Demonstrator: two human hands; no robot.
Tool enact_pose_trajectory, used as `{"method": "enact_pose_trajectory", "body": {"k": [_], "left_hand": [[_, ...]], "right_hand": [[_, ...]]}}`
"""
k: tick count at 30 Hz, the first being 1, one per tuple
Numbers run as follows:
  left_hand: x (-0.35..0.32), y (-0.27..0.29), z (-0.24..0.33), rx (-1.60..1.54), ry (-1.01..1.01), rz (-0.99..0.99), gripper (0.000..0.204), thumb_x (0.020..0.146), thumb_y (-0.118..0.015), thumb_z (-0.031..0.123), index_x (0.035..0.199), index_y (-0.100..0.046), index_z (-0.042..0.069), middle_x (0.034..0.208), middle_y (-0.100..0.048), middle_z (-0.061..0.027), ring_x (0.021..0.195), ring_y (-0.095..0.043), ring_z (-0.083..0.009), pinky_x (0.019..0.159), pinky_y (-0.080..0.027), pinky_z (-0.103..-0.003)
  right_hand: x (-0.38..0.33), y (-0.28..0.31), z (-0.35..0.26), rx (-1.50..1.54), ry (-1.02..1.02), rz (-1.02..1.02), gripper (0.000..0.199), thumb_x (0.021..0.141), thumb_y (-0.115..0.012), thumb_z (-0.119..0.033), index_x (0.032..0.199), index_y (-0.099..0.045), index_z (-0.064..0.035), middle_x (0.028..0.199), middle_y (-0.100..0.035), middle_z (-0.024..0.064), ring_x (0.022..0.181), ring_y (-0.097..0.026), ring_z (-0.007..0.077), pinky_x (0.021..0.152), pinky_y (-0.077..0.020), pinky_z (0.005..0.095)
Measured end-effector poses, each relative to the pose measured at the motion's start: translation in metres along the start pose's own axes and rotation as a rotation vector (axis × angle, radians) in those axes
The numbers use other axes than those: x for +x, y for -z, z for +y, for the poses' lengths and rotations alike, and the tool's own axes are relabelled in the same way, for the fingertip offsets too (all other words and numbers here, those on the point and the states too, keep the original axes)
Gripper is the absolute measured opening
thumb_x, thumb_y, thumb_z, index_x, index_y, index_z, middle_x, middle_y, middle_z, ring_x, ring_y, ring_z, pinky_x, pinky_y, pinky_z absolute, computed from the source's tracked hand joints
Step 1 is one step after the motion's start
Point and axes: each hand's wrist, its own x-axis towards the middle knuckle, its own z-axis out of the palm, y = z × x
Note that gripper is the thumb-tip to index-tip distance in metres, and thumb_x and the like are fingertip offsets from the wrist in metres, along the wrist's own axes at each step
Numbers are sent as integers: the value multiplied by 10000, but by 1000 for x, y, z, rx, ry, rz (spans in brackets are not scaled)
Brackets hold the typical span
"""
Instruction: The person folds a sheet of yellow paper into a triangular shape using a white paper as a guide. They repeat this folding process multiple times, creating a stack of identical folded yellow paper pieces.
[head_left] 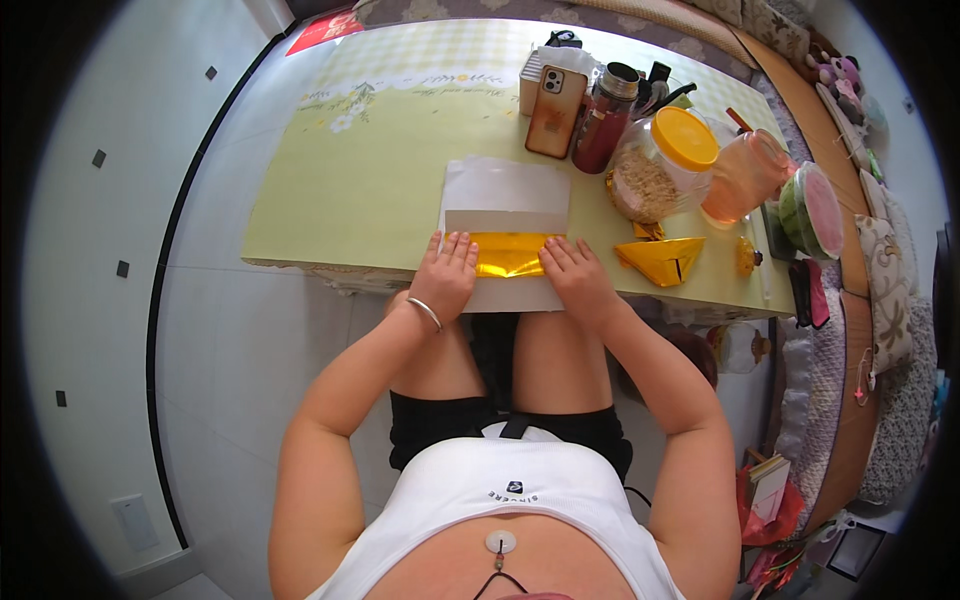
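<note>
A strip of shiny gold foil paper [510,256] lies across white paper [507,187] at the near edge of the table. The white paper has a crease or folded edge just beyond the foil and sticks out over the table edge on my side. My left hand [447,272] rests flat on the foil's left end, fingers stretched out. At the right end lies my right hand [578,276], also flat with fingers extended. To the right of it sits a folded gold paper piece [662,262], shaped like a boat, with a smaller gold folded piece [649,231] behind it.
Toward the back right stand a phone [556,112], a dark red thermos [603,120], a yellow-lidded jar [652,170] and a pinkish pitcher [745,178]. A cut watermelon [812,212] sits at the right edge. The table [350,200] has a pale green cover.
</note>
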Motion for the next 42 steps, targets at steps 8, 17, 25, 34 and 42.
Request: {"method": "enact_pose_trajectory", "body": {"k": [8,17,25,34,42], "left_hand": [[26,17,-10,-101,219,103,395,835,-565,105,1198,-643,-28,1326,-582,-248,1323,-480,-404,1154,-286,-568],[51,16,39,-884,530,271,129,795,-734,109,769,-664,4,858,-611,-146,817,-596,-328,739,-496,-408],[65,8,33,-781,667,148,158,788,-732,156,706,-684,31,851,-608,-146,856,-601,-332,795,-495,-431],[69,-1,32,-719,647,113,193,812,-705,202,707,-685,40,869,-608,-154,846,-615,-345,778,-512,-440],[45,25,15,-678,534,26,167,763,-752,154,705,-648,37,850,-615,-136,818,-617,-334,723,-514,-431]], "right_hand": [[17,-3,-28,-74,-4,135,332,801,-584,-142,1046,-686,58,1064,-705,234,1009,-666,341,980,-473,482],[46,13,-14,711,-512,59,213,821,-671,-101,1018,-671,-20,888,-690,109,894,-656,330,853,-478,474],[34,-9,-43,343,-158,295,572,864,-671,-179,1369,-510,35,1405,-538,202,1337,-488,350,1131,-359,460],[26,-22,-56,310,-215,38,849,856,-680,-439,1459,-386,82,1524,-391,256,1466,-317,362,1221,-195,467],[28,-20,-60,308,-227,-21,862,803,-730,-487,1479,-429,-45,1547,-340,272,1469,-289,397,1212,-188,486]]}}
